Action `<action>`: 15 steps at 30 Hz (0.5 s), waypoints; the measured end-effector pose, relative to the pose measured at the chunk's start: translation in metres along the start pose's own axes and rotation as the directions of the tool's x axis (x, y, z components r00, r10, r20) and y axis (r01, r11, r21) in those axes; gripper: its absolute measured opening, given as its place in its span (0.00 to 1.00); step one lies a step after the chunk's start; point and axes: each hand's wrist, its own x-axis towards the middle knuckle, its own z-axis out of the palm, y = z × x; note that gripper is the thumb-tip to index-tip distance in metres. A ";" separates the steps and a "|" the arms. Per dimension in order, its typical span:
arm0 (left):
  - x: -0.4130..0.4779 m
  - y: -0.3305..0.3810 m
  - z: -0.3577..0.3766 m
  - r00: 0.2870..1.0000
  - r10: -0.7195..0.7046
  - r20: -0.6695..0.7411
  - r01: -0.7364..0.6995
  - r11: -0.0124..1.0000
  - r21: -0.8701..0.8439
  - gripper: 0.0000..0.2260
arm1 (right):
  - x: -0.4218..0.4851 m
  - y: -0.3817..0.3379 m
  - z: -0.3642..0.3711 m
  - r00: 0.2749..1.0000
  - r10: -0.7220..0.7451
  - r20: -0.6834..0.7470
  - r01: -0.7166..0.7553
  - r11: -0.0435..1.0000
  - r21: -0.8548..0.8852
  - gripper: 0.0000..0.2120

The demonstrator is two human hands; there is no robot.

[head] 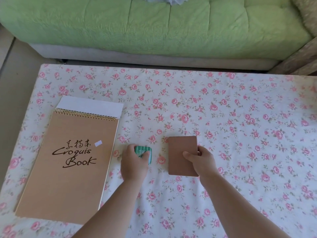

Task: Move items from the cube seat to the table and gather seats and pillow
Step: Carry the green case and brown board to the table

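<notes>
Floral-clothed bench (223, 109) before a green sofa (154, 28). We note a kraft sketchbook (68, 177) lying flat at its left. Our left hand (133, 166) curls over a small green striped case (143, 151) just right of the sketchbook; our right hand (202, 160) pinches a brown notebook (180, 152) by its right edge, near the case

On the kraft-brown cover of the large spiral-bound sketchbook (68, 177), "Croquis Book" is written in dark brush script across two lines. Three Chinese characters, 素描本, are printed just above it. Beside the characters a small white sticker (98, 143) is stuck; its print cannot be read.
</notes>
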 end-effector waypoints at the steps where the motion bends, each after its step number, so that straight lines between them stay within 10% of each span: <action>1: 0.000 -0.001 0.000 1.000 0.018 -0.022 -0.017 0.998 0.066 0.15 | 0.001 0.000 0.000 1.000 0.000 0.002 0.000 1.000 -0.001 0.08; 15: -0.001 0.000 0.003 0.998 0.026 -0.052 -0.012 0.966 0.259 0.22 | 0.003 0.007 0.005 0.978 -0.139 -0.154 0.059 0.899 -0.435 0.23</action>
